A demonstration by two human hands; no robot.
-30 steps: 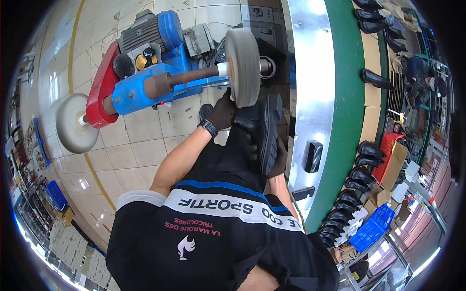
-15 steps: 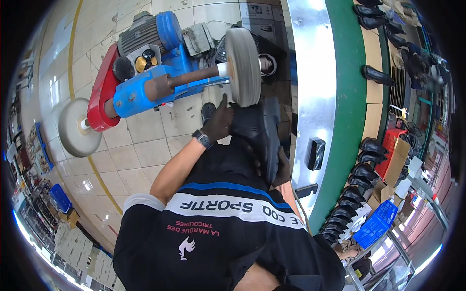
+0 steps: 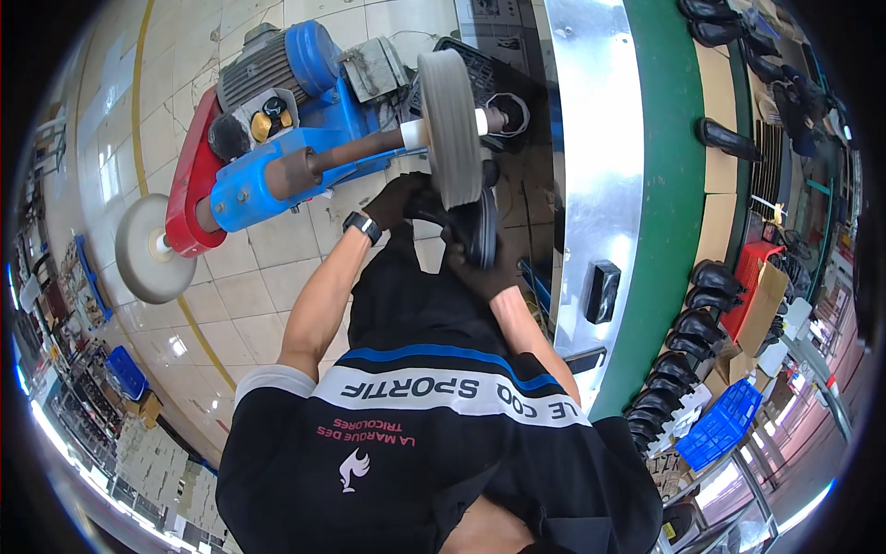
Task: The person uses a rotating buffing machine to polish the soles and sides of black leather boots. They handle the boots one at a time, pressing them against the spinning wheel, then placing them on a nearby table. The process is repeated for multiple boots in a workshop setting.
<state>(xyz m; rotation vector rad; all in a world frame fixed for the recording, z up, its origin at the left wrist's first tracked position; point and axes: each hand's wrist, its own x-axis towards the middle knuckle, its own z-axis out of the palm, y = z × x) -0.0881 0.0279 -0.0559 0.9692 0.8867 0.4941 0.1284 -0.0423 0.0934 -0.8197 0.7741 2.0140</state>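
A black leather shoe [image 3: 475,231] is held up against the lower edge of the grey buffing wheel [image 3: 450,129]. My left hand [image 3: 392,201], in a dark glove with a watch at the wrist, grips the shoe's left end; its fingertips are partly hidden. Wrapped round the nearer end, by the sole, is my gloved right hand [image 3: 489,270]. The wheel covers part of the shoe's upper. A thick brown shaft [image 3: 360,150] joins the wheel to the blue machine body [image 3: 249,185].
A second, pale wheel [image 3: 152,247] stands at the machine's left, beside a red belt guard [image 3: 189,185]. On my right runs a metal-edged green bench [image 3: 660,185] with several black shoes [image 3: 697,328]. A blue crate [image 3: 720,425] sits further right.
The shoe has moved left and away from my body, turning under the wheel. My right hand has travelled up and left with it; my left hand has shifted left and closed on it.
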